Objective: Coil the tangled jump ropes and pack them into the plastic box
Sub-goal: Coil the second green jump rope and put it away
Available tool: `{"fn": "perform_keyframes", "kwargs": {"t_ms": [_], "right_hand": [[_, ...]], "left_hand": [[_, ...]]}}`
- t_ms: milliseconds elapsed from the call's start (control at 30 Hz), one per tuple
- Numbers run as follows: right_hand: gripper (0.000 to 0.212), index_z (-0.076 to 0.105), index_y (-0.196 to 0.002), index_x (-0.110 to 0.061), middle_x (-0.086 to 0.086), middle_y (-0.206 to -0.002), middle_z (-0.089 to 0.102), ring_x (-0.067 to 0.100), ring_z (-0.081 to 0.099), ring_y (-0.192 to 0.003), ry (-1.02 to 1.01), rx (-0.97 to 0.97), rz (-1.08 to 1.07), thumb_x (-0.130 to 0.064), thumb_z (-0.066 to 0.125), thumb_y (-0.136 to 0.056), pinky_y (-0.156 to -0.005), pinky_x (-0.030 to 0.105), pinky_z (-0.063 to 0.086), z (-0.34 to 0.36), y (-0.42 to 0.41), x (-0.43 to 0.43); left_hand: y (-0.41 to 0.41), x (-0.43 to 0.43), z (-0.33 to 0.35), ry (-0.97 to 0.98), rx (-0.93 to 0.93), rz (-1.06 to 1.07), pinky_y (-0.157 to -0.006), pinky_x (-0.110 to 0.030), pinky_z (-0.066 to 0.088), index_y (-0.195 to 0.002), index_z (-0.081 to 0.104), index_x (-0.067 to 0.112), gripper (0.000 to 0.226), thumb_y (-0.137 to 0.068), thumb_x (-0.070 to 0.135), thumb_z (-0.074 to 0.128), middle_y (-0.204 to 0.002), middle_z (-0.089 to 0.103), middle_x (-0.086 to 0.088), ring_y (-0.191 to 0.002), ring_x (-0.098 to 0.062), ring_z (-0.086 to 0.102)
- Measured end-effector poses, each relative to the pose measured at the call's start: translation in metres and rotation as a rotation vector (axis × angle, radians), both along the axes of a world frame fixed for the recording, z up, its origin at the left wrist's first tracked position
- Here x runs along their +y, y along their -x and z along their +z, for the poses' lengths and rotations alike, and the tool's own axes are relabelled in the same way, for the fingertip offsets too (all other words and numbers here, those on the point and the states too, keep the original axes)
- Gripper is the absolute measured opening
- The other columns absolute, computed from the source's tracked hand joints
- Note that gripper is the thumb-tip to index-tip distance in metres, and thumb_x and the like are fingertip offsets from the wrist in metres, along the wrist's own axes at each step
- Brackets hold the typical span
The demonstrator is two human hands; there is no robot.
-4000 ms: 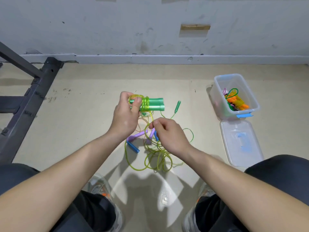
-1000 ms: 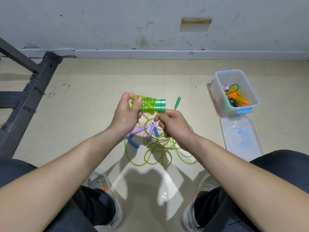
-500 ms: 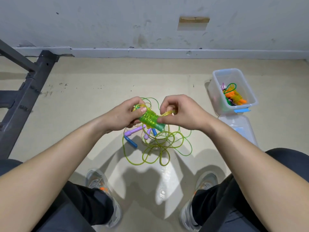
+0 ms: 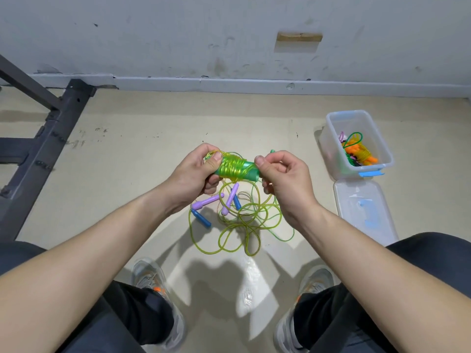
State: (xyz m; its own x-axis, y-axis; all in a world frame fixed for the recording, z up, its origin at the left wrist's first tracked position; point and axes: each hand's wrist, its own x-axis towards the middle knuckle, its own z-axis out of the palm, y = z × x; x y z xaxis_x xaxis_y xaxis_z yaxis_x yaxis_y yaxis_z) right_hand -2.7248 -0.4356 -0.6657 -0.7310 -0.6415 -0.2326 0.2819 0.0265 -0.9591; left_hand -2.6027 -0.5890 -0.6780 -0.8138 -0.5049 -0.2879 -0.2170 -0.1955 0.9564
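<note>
Green handles [image 4: 248,171] wound tight in yellow-green cord [image 4: 230,168] sit crosswise in a person's left hand [image 4: 196,174], fingers and thumb wrapped round the bundle's left end, above a beige floor [image 4: 127,161]. The right hand [image 4: 283,179], fingers curled, pinches the cord just beside the bundle's right end. Below both hands the rest of the cord lies on the floor in loose, overlapping loops, tangled with two purple handles [image 4: 207,201] and two blue handles [image 4: 201,221]. The clear plastic box [image 4: 328,138] stands open well to the right, near the wall, with coiled ropes [image 4: 360,155] in orange and green already inside. Its lid [image 4: 364,212] lies flat on the floor just in front of it. A black metal frame [image 4: 46,149] runs along the left.
</note>
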Motion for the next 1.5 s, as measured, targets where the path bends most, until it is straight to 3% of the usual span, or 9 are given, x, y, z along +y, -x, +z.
{"fn": "perform_keyframes", "kwargs": {"t_ms": [200, 300, 500, 667, 800, 933, 1167, 1333, 1500], "right_hand": [[0.015, 0.061, -0.096, -0.013, 0.001, -0.084, 0.059, 0.01, 0.053, -0.055, -0.071, -0.378, 0.029, -0.027, 0.066, -0.096, -0.044, 0.022, 0.042, -0.005, -0.005, -0.002], [0.011, 0.061, -0.088, -0.009, 0.002, -0.07, 0.054, 0.007, 0.047, -0.049, 0.018, -0.48, 0.025, -0.015, 0.064, -0.096, -0.043, 0.018, 0.041, -0.002, 0.001, -0.001], [0.013, 0.061, -0.081, -0.007, 0.005, -0.066, 0.052, 0.007, 0.045, -0.045, 0.053, -0.431, -0.002, -0.004, 0.068, -0.09, -0.044, 0.018, 0.043, -0.006, 0.004, -0.003], [0.015, 0.062, -0.077, -0.007, 0.007, -0.062, 0.052, 0.009, 0.045, -0.044, -0.014, -0.324, 0.041, -0.004, 0.072, -0.088, -0.044, 0.019, 0.043, -0.009, 0.003, -0.004], [0.016, 0.062, -0.076, -0.007, 0.004, -0.056, 0.05, 0.008, 0.044, -0.042, 0.007, -0.296, 0.031, -0.004, 0.071, -0.089, -0.043, 0.019, 0.042, -0.005, 0.007, -0.006], [0.017, 0.062, -0.074, -0.008, 0.004, -0.054, 0.051, 0.009, 0.045, -0.042, 0.011, -0.225, 0.075, -0.006, 0.072, -0.087, -0.045, 0.021, 0.044, 0.001, 0.012, -0.005], [0.018, 0.063, -0.073, -0.008, 0.003, -0.051, 0.057, 0.012, 0.05, -0.044, -0.057, -0.113, 0.2, -0.004, 0.079, -0.081, -0.047, 0.023, 0.044, 0.003, 0.003, -0.004], [0.016, 0.065, -0.074, -0.011, 0.001, -0.055, 0.056, 0.01, 0.045, -0.044, -0.088, -0.211, 0.176, -0.013, 0.08, -0.081, -0.045, 0.021, 0.039, 0.001, 0.004, -0.004], [0.02, 0.063, -0.074, -0.014, -0.001, -0.058, 0.051, 0.01, 0.038, -0.045, -0.158, -0.183, 0.22, -0.018, 0.08, -0.083, -0.042, 0.022, 0.031, 0.004, 0.01, -0.002]], "left_hand": [[0.001, 0.015, -0.004, 0.045, -0.028, 0.131, -0.048, -0.023, 0.035, -0.095, 0.046, 0.018, 0.014, -0.109, 0.021, 0.042, -0.057, 0.044, -0.002, -0.047, -0.01, 0.04], [-0.001, 0.013, -0.001, 0.112, -0.064, 0.059, -0.052, -0.027, 0.04, -0.097, 0.045, 0.019, 0.014, -0.109, 0.025, 0.041, -0.059, 0.049, -0.004, -0.051, -0.014, 0.044], [0.003, -0.005, 0.015, 0.125, -0.236, -0.055, -0.064, -0.036, 0.054, -0.096, 0.053, 0.014, 0.01, -0.103, 0.02, 0.049, -0.09, 0.062, -0.011, -0.073, -0.022, 0.064], [0.008, -0.002, 0.007, 0.485, -0.146, -0.065, -0.082, -0.033, 0.054, -0.097, 0.068, 0.031, 0.036, -0.081, 0.008, 0.046, -0.104, 0.072, 0.011, -0.098, -0.013, 0.066], [0.014, -0.002, 0.018, 0.276, -0.116, -0.221, -0.062, -0.016, 0.046, -0.094, 0.071, 0.015, 0.042, -0.067, 0.014, 0.039, -0.078, 0.071, 0.016, -0.07, -0.002, 0.062], [0.01, -0.012, 0.027, 0.051, -0.161, -0.346, -0.064, -0.025, 0.05, -0.102, 0.069, 0.006, 0.044, -0.072, 0.025, 0.042, -0.084, 0.072, -0.01, -0.07, -0.021, 0.068], [0.008, -0.007, 0.025, 0.155, -0.248, -0.445, -0.067, -0.032, 0.052, -0.1, 0.062, -0.003, 0.049, -0.079, 0.037, 0.081, -0.088, 0.072, -0.021, -0.078, -0.038, 0.069], [0.008, 0.009, 0.022, 0.08, -0.156, -0.28, -0.053, -0.021, 0.049, -0.102, 0.06, -0.01, 0.048, -0.075, 0.026, 0.076, -0.082, 0.067, -0.018, -0.066, -0.026, 0.063], [0.008, 0.018, 0.015, 0.04, -0.128, -0.234, -0.066, -0.032, 0.049, -0.095, 0.063, 0.002, 0.037, -0.074, 0.028, 0.077, -0.076, 0.068, -0.01, -0.068, -0.026, 0.063]]}}
